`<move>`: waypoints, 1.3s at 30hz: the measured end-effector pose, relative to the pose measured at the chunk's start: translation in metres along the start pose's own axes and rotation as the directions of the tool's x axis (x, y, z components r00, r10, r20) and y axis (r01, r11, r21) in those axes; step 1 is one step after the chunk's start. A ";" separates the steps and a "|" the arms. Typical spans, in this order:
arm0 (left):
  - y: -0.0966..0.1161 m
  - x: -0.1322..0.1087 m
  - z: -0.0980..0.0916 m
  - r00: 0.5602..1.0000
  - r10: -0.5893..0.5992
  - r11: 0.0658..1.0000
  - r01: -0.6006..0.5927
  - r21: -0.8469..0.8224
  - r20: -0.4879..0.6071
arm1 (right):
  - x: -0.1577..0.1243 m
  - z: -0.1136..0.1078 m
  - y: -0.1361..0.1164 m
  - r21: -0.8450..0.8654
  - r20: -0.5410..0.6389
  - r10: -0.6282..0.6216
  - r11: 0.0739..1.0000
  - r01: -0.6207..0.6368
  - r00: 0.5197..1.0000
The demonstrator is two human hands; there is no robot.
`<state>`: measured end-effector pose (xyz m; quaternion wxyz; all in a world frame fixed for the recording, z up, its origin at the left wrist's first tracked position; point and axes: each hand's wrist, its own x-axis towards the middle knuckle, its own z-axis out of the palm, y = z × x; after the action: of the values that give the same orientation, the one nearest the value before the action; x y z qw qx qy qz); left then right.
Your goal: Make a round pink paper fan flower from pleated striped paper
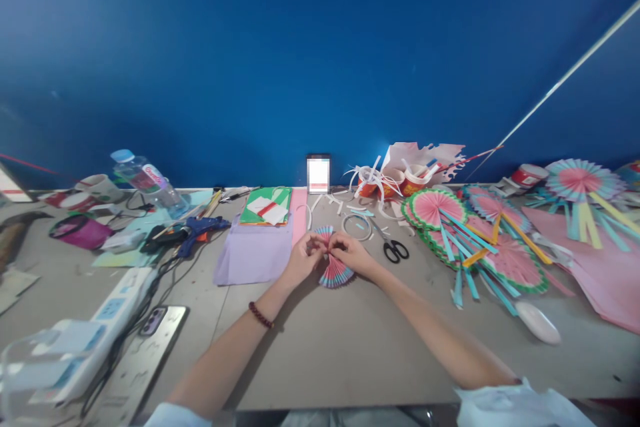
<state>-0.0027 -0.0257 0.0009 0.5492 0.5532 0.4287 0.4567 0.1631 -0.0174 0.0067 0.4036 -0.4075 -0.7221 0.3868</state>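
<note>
Both hands meet at the middle of the grey table (350, 340) over a small pleated paper fan (334, 272), pink with blue edges. My left hand (303, 258) pinches the fan's left side, fingers closed on the folds. My right hand (351, 253) grips its middle and right side, fingers curled. The fan spreads above and below the hands. A dark bead bracelet (261, 315) sits on my left wrist. A lilac paper sheet (255, 255) lies just left of the hands, and black scissors (395, 249) lie just to the right.
Finished pink-and-green paper fans (475, 240) with coloured strips cover the right side. Red paper cups (395, 181) and paper scraps stand at the back. A blue glue gun (197, 230), a water bottle (147, 180), a power strip (117, 303) and a phone (160, 321) lie left.
</note>
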 end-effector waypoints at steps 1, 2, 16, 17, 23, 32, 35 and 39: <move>0.001 0.000 -0.001 1.000 -0.012 1.000 0.012 -0.007 0.006 | 0.000 0.001 0.001 -0.006 -0.010 0.006 1.000 -0.006 1.000; 0.001 0.001 -0.002 1.000 -0.027 0.999 0.027 -0.017 0.015 | 0.000 0.001 0.002 -0.014 -0.020 0.013 1.000 -0.014 1.000; -0.004 0.004 -0.003 1.000 -0.017 0.999 0.016 -0.028 -0.023 | -0.004 0.008 0.002 -0.150 -0.090 -0.053 0.988 0.039 0.995; -0.004 0.004 -0.003 1.000 -0.014 1.000 0.013 -0.027 -0.027 | -0.005 0.008 0.001 -0.158 -0.080 -0.062 0.986 0.049 0.995; -0.004 0.004 -0.003 1.000 0.001 1.000 -0.001 -0.005 -0.023 | -0.006 0.005 -0.003 -0.124 -0.045 -0.069 0.990 0.062 0.997; 0.001 0.003 -0.003 1.000 -0.018 0.998 0.018 -0.062 0.001 | -0.003 -0.001 0.001 -0.039 -0.009 0.018 0.999 -0.018 1.000; 0.002 0.003 -0.003 1.000 -0.025 0.998 0.026 -0.064 0.015 | -0.002 -0.003 0.002 0.031 0.023 0.038 0.999 -0.039 0.999; 0.002 0.003 -0.003 1.000 -0.005 0.999 0.005 -0.042 0.003 | -0.001 -0.004 0.003 0.036 0.055 0.034 0.999 -0.036 0.998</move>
<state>-0.0053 -0.0222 0.0026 0.5623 0.5414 0.4195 0.4634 0.1682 -0.0160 0.0056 0.3844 -0.4020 -0.7181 0.4182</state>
